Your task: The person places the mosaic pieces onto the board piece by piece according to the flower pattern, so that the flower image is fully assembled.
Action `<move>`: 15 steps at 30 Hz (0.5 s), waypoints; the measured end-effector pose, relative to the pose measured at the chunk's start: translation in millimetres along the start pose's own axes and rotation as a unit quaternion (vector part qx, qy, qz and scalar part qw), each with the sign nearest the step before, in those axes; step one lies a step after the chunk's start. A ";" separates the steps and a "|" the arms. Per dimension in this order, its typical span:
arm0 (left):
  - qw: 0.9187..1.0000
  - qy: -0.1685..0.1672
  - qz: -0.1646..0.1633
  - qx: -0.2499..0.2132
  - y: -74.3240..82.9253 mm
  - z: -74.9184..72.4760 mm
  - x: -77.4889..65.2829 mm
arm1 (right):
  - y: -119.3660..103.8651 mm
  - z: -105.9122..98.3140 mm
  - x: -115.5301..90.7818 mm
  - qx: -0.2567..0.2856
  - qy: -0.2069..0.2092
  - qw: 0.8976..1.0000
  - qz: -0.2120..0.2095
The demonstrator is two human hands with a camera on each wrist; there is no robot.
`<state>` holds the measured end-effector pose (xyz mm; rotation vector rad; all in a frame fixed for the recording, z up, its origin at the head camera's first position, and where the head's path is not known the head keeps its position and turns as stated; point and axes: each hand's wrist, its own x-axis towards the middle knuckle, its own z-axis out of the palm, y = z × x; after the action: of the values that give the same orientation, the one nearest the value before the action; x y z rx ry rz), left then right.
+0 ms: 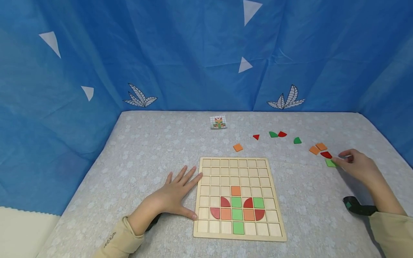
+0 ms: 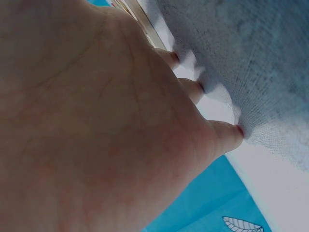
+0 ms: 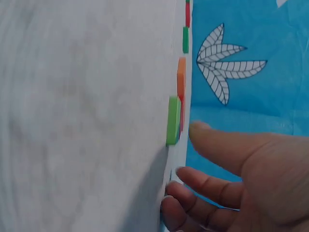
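The left hand [image 1: 177, 195] lies spread on the cloth, with its index fingertip and thumb at the left edge of the wooden grid board [image 1: 206, 181]. In the left wrist view its fingertips [image 2: 193, 89] press on the cloth. The right hand [image 1: 358, 165] is over at the right, thumb and fingers apart, right beside a light green square tile [image 1: 330, 163]. In the right wrist view that green tile [image 3: 173, 121] stands free of the fingers, and nothing is between them. A red tile [image 1: 326, 154] and two orange squares [image 1: 317, 148] lie just behind it.
Green, red and orange tiles sit in the board's lower cells. Farther back lie an orange square [image 1: 238, 147], a red triangle [image 1: 256, 137], a red tile [image 1: 282, 134] and two dark green tiles [image 1: 297, 140]. A small pattern card [image 1: 218, 122] stands near the blue curtain [image 1: 193, 53].
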<state>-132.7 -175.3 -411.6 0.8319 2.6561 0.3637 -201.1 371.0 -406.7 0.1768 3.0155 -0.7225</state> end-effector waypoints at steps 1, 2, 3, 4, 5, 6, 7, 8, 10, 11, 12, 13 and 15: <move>1.000 0.000 0.001 0.000 0.0 0.0 0.0 | 1.1 0.2 -0.2 -0.005 -0.002 1.000 0.006; 1.000 0.001 0.001 0.000 -0.2 0.2 0.0 | 2.1 0.5 0.2 -0.007 -0.006 1.000 0.008; 1.000 0.000 -0.001 0.003 -0.3 0.2 0.1 | 2.6 1.4 0.8 -0.008 -0.007 1.000 0.005; 1.000 0.000 -0.001 0.004 -0.3 0.2 0.2 | 2.5 2.6 1.5 -0.006 -0.007 1.000 0.000; 1.000 0.001 0.000 0.004 -0.3 0.1 0.1 | 2.3 4.1 2.3 -0.005 -0.007 1.000 -0.006; 1.000 0.002 0.001 0.003 -0.2 -0.1 -0.1 | 2.2 5.7 3.1 -0.003 -0.006 1.000 -0.013; 1.000 0.002 0.001 0.004 0.0 -0.2 -0.2 | 2.0 7.1 3.7 0.001 -0.004 1.000 -0.018; 1.000 0.002 0.002 0.003 -0.1 0.0 -0.3 | 1.9 8.1 4.2 0.004 -0.004 1.000 -0.022; 1.000 0.003 0.003 0.000 0.6 -0.4 -0.6 | 1.2 9.7 4.4 0.012 0.000 1.000 -0.027; 1.000 0.002 0.004 0.000 0.8 -0.5 -0.7 | 1.3 9.8 4.3 0.016 -0.001 0.999 -0.029; 1.000 0.001 0.003 0.001 1.2 -0.7 -0.7 | 1.6 9.7 4.2 0.018 -0.003 0.999 -0.032; 1.000 0.000 0.002 0.001 1.3 -0.8 -0.8 | 2.0 9.8 4.1 0.020 -0.006 0.999 -0.035; 1.000 -0.002 0.002 0.001 1.5 -1.1 -0.7 | 3.5 9.1 3.9 0.022 -0.014 0.999 -0.045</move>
<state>-131.8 -174.7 -409.9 0.8379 2.6520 0.3601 -204.6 370.3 -416.6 0.0314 3.0003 -0.7912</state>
